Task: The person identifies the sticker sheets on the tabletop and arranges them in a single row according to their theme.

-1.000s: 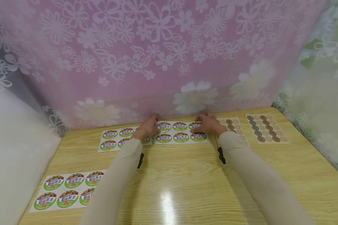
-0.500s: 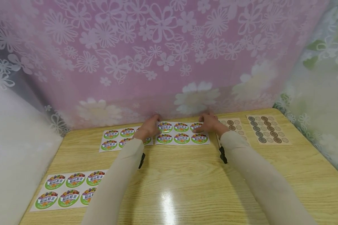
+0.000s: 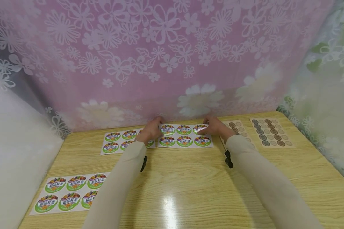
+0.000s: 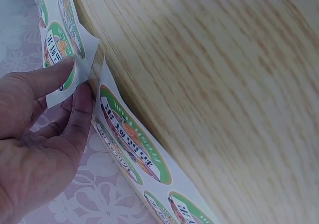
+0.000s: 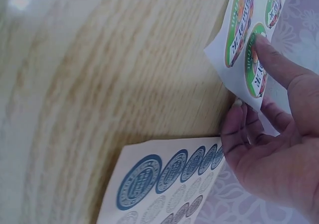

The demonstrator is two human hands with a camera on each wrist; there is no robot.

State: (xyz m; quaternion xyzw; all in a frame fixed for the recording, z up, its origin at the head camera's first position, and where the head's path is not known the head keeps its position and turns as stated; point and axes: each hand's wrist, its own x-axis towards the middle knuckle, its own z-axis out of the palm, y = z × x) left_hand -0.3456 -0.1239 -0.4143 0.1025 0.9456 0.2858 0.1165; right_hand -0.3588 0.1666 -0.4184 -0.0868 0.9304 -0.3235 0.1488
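Note:
A white sheet of round fruit stickers [image 3: 176,136] lies at the back middle of the table, its labels green with colourful fruit. At its left end my left hand [image 3: 152,129] pinches the edge, thumb on top and fingers beneath, as the left wrist view shows of the hand [image 4: 47,114]. The right end is pinched by my right hand [image 3: 215,126]; in the right wrist view that hand [image 5: 279,119] has its thumb over a sticker and the corner lifted a little. Partly under my left forearm lies a second fruit sticker sheet [image 3: 116,141].
Another fruit sticker sheet [image 3: 61,194] lies at the front left, partly behind my left sleeve. Two beige sheets of round seal stickers, one [image 3: 238,124] beside my right hand and one [image 3: 272,132] farther right, lie on the wooden table [image 3: 189,184]. A pink flowered cloth [image 3: 160,79] hangs behind.
My right hand has shifted very slightly right along the sheet's end. Otherwise both hands keep hold of the sticker sheet, which stays in nearly the same place.

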